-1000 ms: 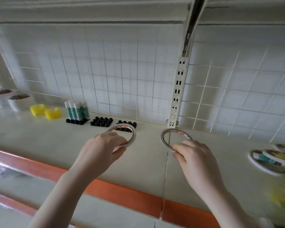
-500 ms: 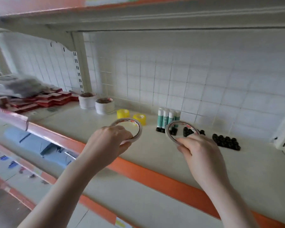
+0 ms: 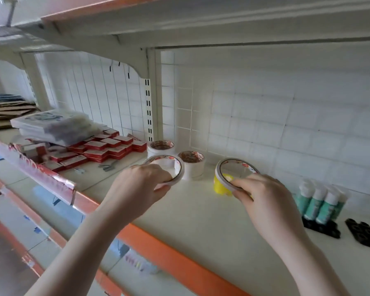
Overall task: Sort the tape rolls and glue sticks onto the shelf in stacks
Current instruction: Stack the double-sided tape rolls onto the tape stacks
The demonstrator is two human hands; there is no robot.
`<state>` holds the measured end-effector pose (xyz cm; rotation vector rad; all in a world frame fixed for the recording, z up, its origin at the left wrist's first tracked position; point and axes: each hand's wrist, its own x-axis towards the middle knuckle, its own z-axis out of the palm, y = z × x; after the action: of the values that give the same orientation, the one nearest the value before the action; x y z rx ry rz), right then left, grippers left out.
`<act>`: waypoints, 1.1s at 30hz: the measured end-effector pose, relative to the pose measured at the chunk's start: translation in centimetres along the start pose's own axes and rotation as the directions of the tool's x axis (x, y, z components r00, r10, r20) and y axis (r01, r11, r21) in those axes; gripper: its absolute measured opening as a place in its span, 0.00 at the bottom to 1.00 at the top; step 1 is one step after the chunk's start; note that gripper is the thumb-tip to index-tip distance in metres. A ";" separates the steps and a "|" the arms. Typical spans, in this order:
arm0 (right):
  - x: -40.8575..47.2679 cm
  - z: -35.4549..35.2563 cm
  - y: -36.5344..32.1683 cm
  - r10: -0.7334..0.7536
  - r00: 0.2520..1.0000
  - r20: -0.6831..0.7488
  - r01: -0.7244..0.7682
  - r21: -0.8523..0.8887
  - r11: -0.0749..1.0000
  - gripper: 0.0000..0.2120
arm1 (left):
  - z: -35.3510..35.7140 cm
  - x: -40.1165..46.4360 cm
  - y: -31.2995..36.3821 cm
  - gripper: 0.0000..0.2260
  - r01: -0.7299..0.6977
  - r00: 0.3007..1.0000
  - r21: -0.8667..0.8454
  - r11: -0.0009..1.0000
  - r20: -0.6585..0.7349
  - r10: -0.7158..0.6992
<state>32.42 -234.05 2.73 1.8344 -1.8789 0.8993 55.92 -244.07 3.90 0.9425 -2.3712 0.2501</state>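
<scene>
My left hand (image 3: pixel 137 186) pinches a thin white tape roll (image 3: pixel 176 167) by its near rim, held above the cream shelf (image 3: pixel 190 218). My right hand (image 3: pixel 265 201) pinches a second thin white tape roll (image 3: pixel 219 169) the same way, over a yellow tape roll (image 3: pixel 220 186) on the shelf. Two stacks of white tape rolls stand behind, one at the back (image 3: pixel 160 147) and one nearer (image 3: pixel 193 165), just beyond the left hand's roll. Green-and-white glue sticks (image 3: pixel 320 201) stand upright in a black holder at the right.
Red boxes (image 3: pixel 100 148) and a plastic-wrapped pack (image 3: pixel 53 127) fill the shelf section at the left, past a white upright (image 3: pixel 148 107). Empty black holders (image 3: pixel 365 233) lie at the far right. The orange shelf lip (image 3: pixel 169 251) runs along the front, with another shelf overhead.
Both hands carried their tape rolls leftward along the shelf, and my view turned with them. The white tape stacks, earlier far to the left, are now right behind the left hand's roll.
</scene>
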 end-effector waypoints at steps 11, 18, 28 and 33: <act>10.2 7.2 -3.0 0.031 0.990 0.140 -0.027 -0.030 0.999 0.05 | 2.1 5.3 -9.5 0.04 -0.011 1.000 -0.049 0.999 -0.009 0.011; 12.9 10.5 -3.4 0.125 0.958 0.256 -0.100 -0.109 0.989 0.03 | 4.3 8.2 -13.3 0.03 -0.049 0.998 -0.132 0.990 0.032 0.054; 13.6 12.0 -3.2 0.190 0.916 0.353 -0.176 -0.072 0.982 0.06 | 6.8 10.4 -15.8 0.06 -0.118 0.991 -0.145 0.982 0.050 0.126; 13.8 12.2 -3.3 0.199 0.911 0.360 -0.192 -0.057 0.980 0.05 | 7.5 10.7 -16.1 0.06 -0.128 0.989 -0.160 0.979 0.053 0.138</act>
<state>36.56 -252.25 3.50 1.9304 -2.3212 0.6246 57.20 -264.75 3.31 0.7300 -2.4754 0.0836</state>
